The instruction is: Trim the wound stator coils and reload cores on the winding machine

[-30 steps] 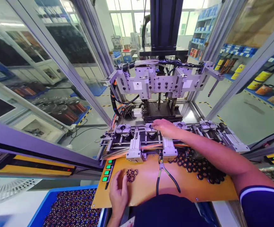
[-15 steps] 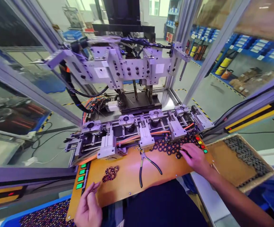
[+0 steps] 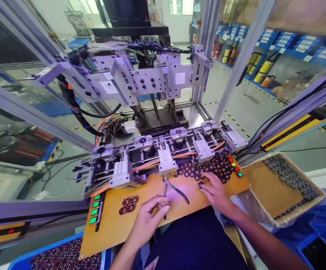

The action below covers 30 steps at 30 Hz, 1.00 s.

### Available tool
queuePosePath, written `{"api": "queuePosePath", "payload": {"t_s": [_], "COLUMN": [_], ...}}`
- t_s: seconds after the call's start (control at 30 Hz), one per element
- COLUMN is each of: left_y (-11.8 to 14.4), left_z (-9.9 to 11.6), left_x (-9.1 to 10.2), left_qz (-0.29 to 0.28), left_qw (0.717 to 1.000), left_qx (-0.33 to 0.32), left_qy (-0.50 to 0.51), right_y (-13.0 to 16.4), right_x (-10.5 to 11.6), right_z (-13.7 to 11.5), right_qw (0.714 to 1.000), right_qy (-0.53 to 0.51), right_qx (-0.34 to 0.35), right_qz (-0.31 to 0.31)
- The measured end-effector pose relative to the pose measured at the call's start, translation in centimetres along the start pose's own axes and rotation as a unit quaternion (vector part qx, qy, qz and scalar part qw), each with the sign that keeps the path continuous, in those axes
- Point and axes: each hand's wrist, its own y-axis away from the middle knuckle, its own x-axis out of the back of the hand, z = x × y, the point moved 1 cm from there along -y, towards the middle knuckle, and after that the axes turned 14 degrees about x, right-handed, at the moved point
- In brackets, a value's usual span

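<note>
My right hand (image 3: 215, 193) pinches a small dark ring core (image 3: 200, 185) between thumb and fingertips, just in front of a spread of similar ring cores (image 3: 189, 173) on the orange-brown work board (image 3: 112, 228). My left hand (image 3: 150, 217) is over the board's front middle, fingers loosely curled with nothing visible in them. It partly covers the pliers (image 3: 180, 194), which lie with handles spread toward me. Left of that hand is a small cluster of copper-coloured wound rings (image 3: 128, 205).
Behind the board stands a machine with clamp fixtures (image 3: 143, 142) and a metal crosshead (image 3: 146, 82). Green buttons (image 3: 93, 220) and a pen-like stick (image 3: 100, 213) line the left edge. A carton of grey parts (image 3: 289, 180) sits right; a blue bin of rings (image 3: 64, 255) sits lower left.
My left hand has moved right from the board's left edge to the pliers. My right hand has drawn back and left from the ring cores, with one ring in its fingers.
</note>
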Motion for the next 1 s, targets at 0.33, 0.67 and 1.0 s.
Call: {"api": "queuePosePath", "payload": {"t_s": [0.33,0.67,1.0], "left_y": [1.5,2.7,3.6], "left_z": [2.2,0.3,-12.7], "left_x": [-0.9,2.0,7.2], "left_qz": [0.022,0.186,0.518], "left_qw": [0.998,0.975,0.845], "left_qx": [-0.053,-0.120,0.127], "left_qy": [0.007,-0.029,0.021], "right_y": [-6.7,-12.6,-25.8], "right_x": [-0.5,1.2,2.6], "right_z": [-8.3,-6.0,9.2], "right_qw": [0.914,0.926,0.975], "right_qy": [-0.398,-0.362,-0.087], "right_qx": [0.004,0.098,0.180], "right_qz": [0.075,-0.046,-0.092]}}
